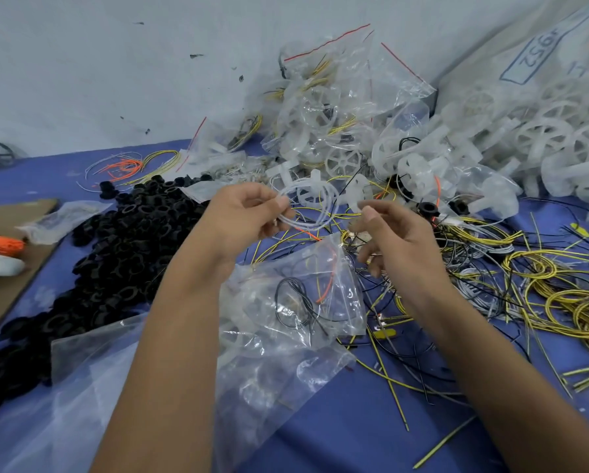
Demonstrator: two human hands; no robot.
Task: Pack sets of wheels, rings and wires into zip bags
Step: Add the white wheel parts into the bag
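At frame centre my left hand (252,213) pinches a coiled white wire (315,208); my right hand (392,240) hangs loose, holding nothing. I'd keep the coil tight and feed it into the zip bag (300,302) just below.

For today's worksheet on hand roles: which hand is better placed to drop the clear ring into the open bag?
Probably the left hand: it already pinches the ring, and the bag lies just below it. The right hand holds nothing that can be seen, so it could steady the bag's mouth.
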